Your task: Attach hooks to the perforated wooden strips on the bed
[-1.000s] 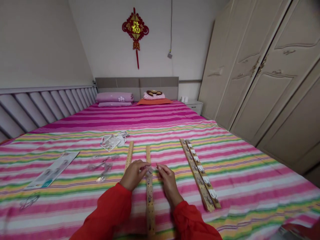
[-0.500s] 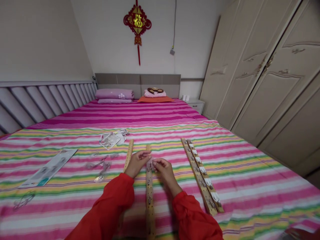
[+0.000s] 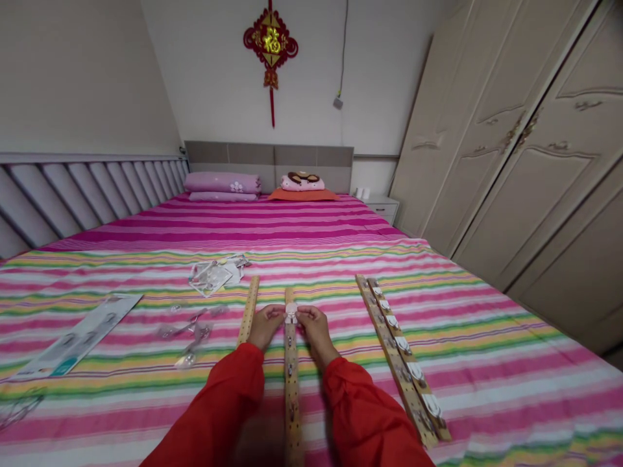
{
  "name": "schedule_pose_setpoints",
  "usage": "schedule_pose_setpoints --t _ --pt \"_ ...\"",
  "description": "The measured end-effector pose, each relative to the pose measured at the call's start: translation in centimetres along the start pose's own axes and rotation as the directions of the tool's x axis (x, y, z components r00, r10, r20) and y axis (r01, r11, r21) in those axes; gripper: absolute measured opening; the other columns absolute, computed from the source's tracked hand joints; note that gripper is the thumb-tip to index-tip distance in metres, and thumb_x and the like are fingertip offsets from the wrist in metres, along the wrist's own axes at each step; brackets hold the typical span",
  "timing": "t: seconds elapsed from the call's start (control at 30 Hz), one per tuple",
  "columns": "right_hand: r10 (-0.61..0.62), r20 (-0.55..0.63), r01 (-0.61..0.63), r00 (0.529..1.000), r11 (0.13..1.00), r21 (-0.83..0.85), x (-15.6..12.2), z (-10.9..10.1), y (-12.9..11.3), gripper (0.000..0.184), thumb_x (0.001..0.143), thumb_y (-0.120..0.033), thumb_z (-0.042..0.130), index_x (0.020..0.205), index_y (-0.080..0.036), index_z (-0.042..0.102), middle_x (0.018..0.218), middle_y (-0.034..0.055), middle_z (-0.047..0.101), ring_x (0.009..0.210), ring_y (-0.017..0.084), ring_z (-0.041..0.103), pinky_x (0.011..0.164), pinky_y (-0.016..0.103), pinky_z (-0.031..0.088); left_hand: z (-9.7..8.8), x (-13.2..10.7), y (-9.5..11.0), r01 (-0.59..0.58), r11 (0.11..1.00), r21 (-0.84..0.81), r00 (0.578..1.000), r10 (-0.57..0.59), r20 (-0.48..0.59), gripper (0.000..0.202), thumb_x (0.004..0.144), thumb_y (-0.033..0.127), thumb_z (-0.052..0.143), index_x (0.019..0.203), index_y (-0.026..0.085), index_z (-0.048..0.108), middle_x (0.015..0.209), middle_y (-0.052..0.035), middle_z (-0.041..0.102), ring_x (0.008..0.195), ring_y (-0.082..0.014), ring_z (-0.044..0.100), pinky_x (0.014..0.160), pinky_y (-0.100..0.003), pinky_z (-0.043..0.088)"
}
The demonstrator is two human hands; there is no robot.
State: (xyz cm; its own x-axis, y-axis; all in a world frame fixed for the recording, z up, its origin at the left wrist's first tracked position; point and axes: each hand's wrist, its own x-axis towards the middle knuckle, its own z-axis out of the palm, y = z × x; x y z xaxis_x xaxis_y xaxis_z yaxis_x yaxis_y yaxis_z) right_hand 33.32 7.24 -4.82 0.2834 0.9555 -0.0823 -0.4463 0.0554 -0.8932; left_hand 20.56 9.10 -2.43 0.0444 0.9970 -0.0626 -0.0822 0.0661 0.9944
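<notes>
My left hand [image 3: 264,325] and my right hand [image 3: 315,329] meet over the far part of the middle wooden strip [image 3: 293,408]. Fingertips of both pinch a small, pale, roundish piece [image 3: 291,310] from its two sides, above or against the strip; contact with the wood cannot be made out. Nearer to me, several small metal hooks [image 3: 290,370] sit in a row along this strip. Just left of my left hand lies another perforated wooden strip [image 3: 249,305], partly hidden by that hand.
Two wooden strips lie side by side at right, one with metal hooks [image 3: 389,340], one with white hooks [image 3: 416,371]. Clear-backed hooks [image 3: 197,329], a packaging card [image 3: 92,331], small packets [image 3: 214,275] and thin looped items [image 3: 22,405] lie left on the striped bedspread [image 3: 350,402].
My left hand has come down and its fingers have settled level with my right hand's on the pale piece, which now shows plainly between them. The view has shifted slightly.
</notes>
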Motion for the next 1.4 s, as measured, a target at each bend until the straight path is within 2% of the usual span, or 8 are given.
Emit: schedule_pose_setpoints --t 0.3,0.77,0.97,1.1,1.17,1.3,1.4 --pt "-0.012 -0.024 0.011 1.000 0.999 -0.034 0.9 0.1 1.5 0.015 0.052 -0.023 0.066 0.064 -0.016 0.063 0.047 -0.0047 0.058 0.042 0.009 0.048 0.040 0.020 0.035 0.0 1.0 -1.8 0.005 0.999 0.033 1.000 -0.004 -0.024 0.034 0.044 0.028 0.074 0.073 0.013 0.065 0.062 -0.0021 0.067 0.063 -0.0158 0.062 0.064 -0.027 0.047" --pt "-0.048 -0.025 0.045 0.999 0.995 -0.094 1.6 -0.2 2.9 0.014 0.053 -0.026 0.066 0.063 -0.017 0.062 0.047 -0.0049 0.057 0.043 0.011 0.049 0.042 0.021 0.037 0.1 1.2 -2.3 -0.010 0.990 0.138 0.999 0.017 -0.052 0.029 0.049 0.028 0.073 0.074 0.014 0.067 0.066 -0.0033 0.068 0.065 -0.0166 0.062 0.063 -0.028 0.048" --pt "-0.065 -0.030 0.060 0.997 0.989 -0.132 1.9 -0.5 3.5 0.015 0.055 -0.027 0.067 0.065 -0.017 0.064 0.048 -0.0059 0.056 0.044 0.010 0.048 0.043 0.021 0.039 -0.1 1.2 -3.0 -0.017 0.988 0.152 0.998 0.027 -0.060 0.036 0.053 0.029 0.071 0.085 0.013 0.068 0.062 0.0006 0.064 0.060 -0.0138 0.059 0.061 -0.026 0.047" --pt "-0.082 -0.037 0.075 0.996 0.985 -0.157 1.9 -0.6 3.8 0.024 0.057 -0.029 0.067 0.078 -0.017 0.068 0.050 -0.0064 0.057 0.045 0.011 0.050 0.045 0.022 0.041 -0.2 1.2 -3.5 -0.056 0.986 0.154 0.998 0.059 -0.011 0.043 0.056 0.032 0.069 0.095 0.013 0.068 0.067 0.0004 0.065 0.063 -0.0142 0.060 0.064 -0.026 0.048" --pt "-0.113 -0.006 0.110 0.994 0.978 -0.180 1.7 -0.7 3.9 0.029 0.061 -0.029 0.065 0.088 -0.018 0.069 0.058 -0.0041 0.063 0.052 0.013 0.054 0.051 0.024 0.046 -0.2 1.2 -3.7 -0.074 0.984 0.164 0.997 0.071 0.023 0.043 0.059 0.034 0.067 0.097 0.013 0.069 0.073 -0.0019 0.068 0.069 -0.0160 0.062 0.069 -0.028 0.049" --pt "-0.220 0.074 0.233 0.973 0.923 -0.308 1.3 -0.9 3.8 0.030 0.071 -0.028 0.058 0.097 -0.020 0.072 0.087 0.0041 0.071 0.081 0.020 0.063 0.075 0.032 0.050 -0.4 1.2 -3.9 -0.146 0.944 0.296 0.989 0.150 0.011 0.038 0.065 0.033 0.064 0.098 0.015 0.072 0.084 -0.0050 0.068 0.081 -0.0193 0.062 0.081 -0.033 0.048" --pt "-0.273 0.131 0.302 0.953 0.823 -0.481 1.1 -1.0 3.6 0.030 0.077 -0.026 0.053 0.099 -0.021 0.073 0.088 0.0062 0.069 0.086 0.021 0.062 0.083 0.035 0.048 -0.4 1.1 -4.0 -0.195 0.881 0.432 0.979 0.204 0.027 0.033 0.071 0.030 0.059 0.099 0.018 0.072 0.079 -0.0039 0.063 0.080 -0.0192 0.061 0.083 -0.034 0.047"
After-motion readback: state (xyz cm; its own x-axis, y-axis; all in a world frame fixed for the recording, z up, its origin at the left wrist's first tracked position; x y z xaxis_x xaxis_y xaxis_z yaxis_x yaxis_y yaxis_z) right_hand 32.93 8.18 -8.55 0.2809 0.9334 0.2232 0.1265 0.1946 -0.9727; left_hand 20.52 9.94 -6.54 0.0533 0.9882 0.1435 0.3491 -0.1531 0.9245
